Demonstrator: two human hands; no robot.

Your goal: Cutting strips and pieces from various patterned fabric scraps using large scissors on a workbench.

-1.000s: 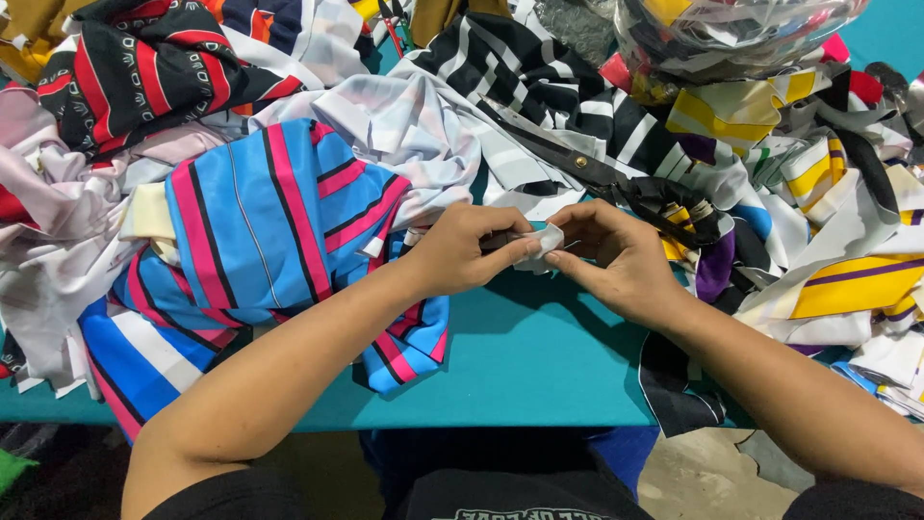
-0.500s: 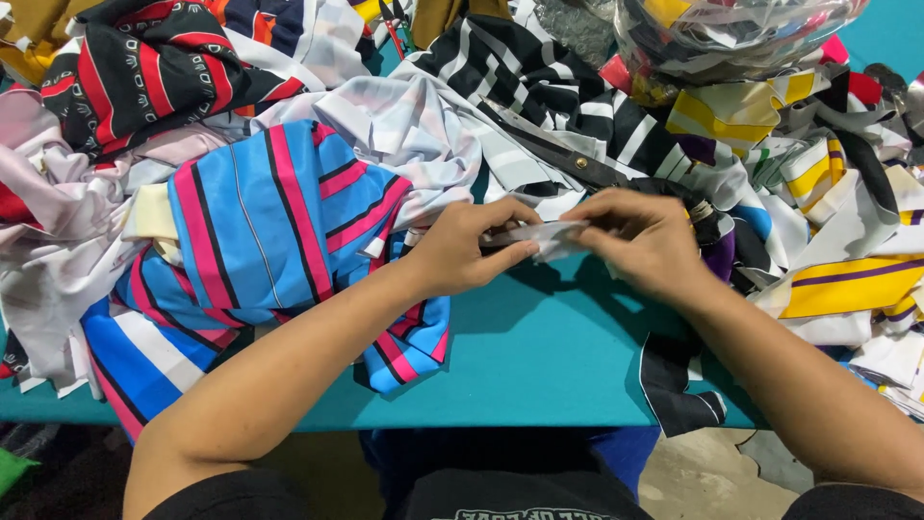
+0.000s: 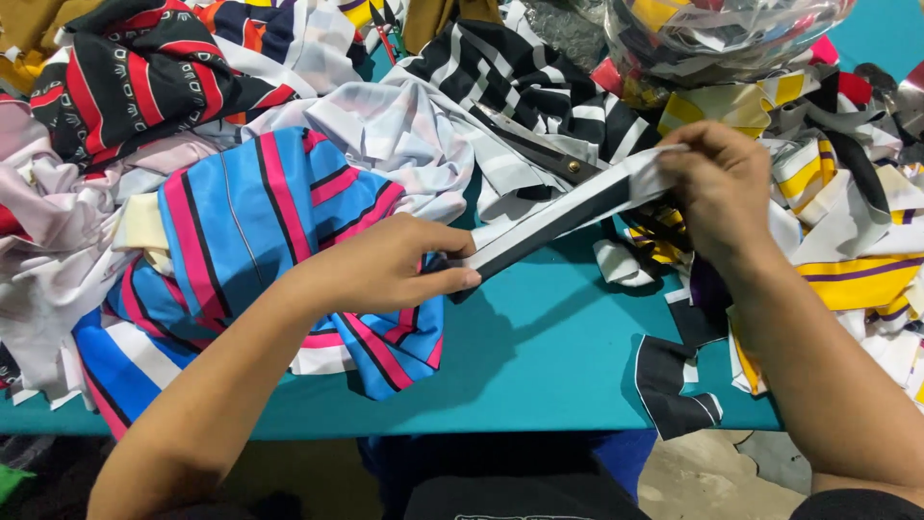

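Observation:
A black and white fabric strip [image 3: 563, 214] is stretched taut between my hands above the teal table [image 3: 539, 347]. My left hand [image 3: 385, 265] pinches its lower left end, just above a blue garment with pink and black stripes [image 3: 250, 221]. My right hand [image 3: 722, 188] grips the upper right end, over a heap of yellow, white and black fabric scraps [image 3: 847, 260]. Large black scissors [image 3: 549, 154] lie on the cloth behind the strip, partly covered by it.
Piled garments ring the table: a black and red one [image 3: 125, 77] at the far left, a black and white striped one [image 3: 539, 77] at the back, a clear bag of scraps [image 3: 722, 34] at the top right. A black scrap [image 3: 674, 385] lies near the front edge.
My hands were close together at the table's middle, holding the strip bunched. Now they are apart: the right hand has moved up and right, pulling the strip out to its length.

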